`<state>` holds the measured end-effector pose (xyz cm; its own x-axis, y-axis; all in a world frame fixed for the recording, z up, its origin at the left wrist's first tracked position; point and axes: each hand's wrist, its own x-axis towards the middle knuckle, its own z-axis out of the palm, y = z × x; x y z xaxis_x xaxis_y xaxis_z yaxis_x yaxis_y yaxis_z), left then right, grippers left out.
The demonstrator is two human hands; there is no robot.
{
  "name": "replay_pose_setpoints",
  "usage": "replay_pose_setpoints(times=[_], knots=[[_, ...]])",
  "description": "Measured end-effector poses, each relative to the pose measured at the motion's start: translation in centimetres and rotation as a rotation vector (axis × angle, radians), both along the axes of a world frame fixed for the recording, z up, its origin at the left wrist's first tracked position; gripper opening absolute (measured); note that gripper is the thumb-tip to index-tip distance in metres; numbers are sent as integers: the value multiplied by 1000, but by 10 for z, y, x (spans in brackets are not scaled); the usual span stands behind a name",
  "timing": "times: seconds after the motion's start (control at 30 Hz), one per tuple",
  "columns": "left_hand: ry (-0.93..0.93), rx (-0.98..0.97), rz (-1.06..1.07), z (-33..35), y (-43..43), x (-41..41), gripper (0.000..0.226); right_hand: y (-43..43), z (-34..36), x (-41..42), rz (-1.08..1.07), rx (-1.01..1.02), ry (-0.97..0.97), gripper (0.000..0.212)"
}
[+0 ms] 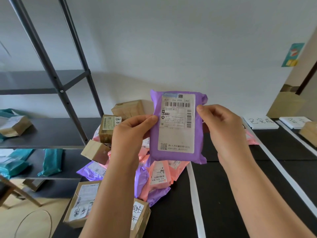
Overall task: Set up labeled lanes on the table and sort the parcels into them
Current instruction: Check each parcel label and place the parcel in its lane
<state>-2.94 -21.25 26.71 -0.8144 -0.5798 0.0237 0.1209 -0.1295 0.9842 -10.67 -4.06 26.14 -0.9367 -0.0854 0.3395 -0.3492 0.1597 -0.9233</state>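
Left hand [132, 133] pinches the left edge of a purple poly mailer [176, 126], held upright in the air above the heaped parcels [154, 174], its white shipping label [177, 123] with barcodes facing us. Right hand [224, 129] grips the mailer's right edge, over the black bench [240, 194].

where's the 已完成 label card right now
In the head view the 已完成 label card lies far right on the black table, just beyond the right hand, left of a second white card.

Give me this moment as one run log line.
left hand: grips purple parcel, left edge | right hand: grips right edge | parcel: upright, label toward camera | lanes: tape strips on table
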Motion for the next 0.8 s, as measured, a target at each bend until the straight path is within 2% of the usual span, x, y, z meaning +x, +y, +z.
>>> replay_pose_setpoints(times=[0.07, 0.17, 0.3, 0.4, 0.57, 0.7, 0.8], knots=[[17, 26, 68, 1, -1, 0, 4, -1, 0, 6, 84, 4, -63, 21], [23, 58, 151, 2, -3, -1, 3, -2, -3, 13, 155, 82, -93, 31], [43, 102, 156, 3, -3, -1, 7, -2, -4, 17, 129, 106, -55, 7], [36, 81, 144, 1, -4, -3, 14, -2, -5, 18, 105, 106, 1, 9], [-1, -19, 108, -3, -6, -2, 7, -3, -6, 17, 82, 118, 19, 12], [-54, -119, 7, -7, -7, 0, 11, -3, -11, 15, 25, 133, 19, 13], [-72, -133, 3, -11, -8, -2, 7, -3, -13, 13, 30, 146, 11, 9]])
